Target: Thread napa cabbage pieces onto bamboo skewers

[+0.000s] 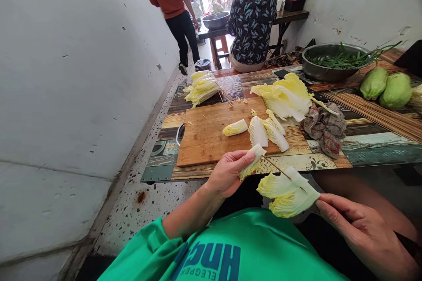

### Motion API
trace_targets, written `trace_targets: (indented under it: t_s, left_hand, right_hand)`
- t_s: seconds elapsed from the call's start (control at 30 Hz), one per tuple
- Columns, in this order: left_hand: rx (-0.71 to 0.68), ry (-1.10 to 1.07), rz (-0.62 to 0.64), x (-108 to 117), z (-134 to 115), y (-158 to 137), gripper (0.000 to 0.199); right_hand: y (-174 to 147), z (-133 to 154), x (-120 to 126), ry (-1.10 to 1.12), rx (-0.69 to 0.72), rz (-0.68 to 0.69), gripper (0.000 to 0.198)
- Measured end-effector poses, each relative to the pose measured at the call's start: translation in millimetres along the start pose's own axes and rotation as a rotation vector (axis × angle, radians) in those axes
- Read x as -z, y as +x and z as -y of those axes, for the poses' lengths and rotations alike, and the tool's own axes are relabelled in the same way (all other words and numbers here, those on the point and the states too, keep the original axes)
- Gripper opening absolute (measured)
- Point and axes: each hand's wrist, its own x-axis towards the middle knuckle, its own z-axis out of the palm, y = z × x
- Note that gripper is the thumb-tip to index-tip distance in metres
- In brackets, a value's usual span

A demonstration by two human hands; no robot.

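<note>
My left hand (226, 173) pinches a folded napa cabbage piece (251, 164) between thumb and fingers. A thin wooden skewer (276, 167) runs from that piece into a second cabbage leaf (290, 193), and its tip shows on the pale rib. At its lower right corner, the second leaf is gripped by my right hand (359, 228), thumb and fingers closed. Both hands hover just off the table's near edge. On the wooden cutting board (204, 140) lie a small cabbage piece (235, 128) and several cut leaf pieces (259, 131).
Skewered cabbage (201, 87) lies beyond the board, larger leaves (286, 96) to its right. A crumpled cloth (325, 127), loose skewers (379, 111), green gourds (395, 89) and a metal bowl (325, 70) of greens fill the right side. Two people are farther off.
</note>
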Motion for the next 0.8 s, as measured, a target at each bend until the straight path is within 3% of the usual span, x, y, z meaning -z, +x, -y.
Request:
trace_targets:
  t_s: [0.37, 0.67, 0.8]
  left_hand:
    - [-0.079, 0.058, 0.006, -1.1, 4.6, -0.6, 0.038]
    - [-0.048, 0.094, 0.046, -0.8, 2.4, 0.4, 0.041]
    - [-0.044, 0.058, 0.008, 1.9, -0.7, 3.0, 0.041]
  right_hand:
    - [0.9, -5.7, -1.1, 0.055, -0.023, 0.019, 0.045]
    - [5.1, 0.8, -1.1, 0.094, -0.031, 0.078, 0.044]
    - [5.7, 0.0, -3.7, 0.111, -0.013, 0.099, 0.045]
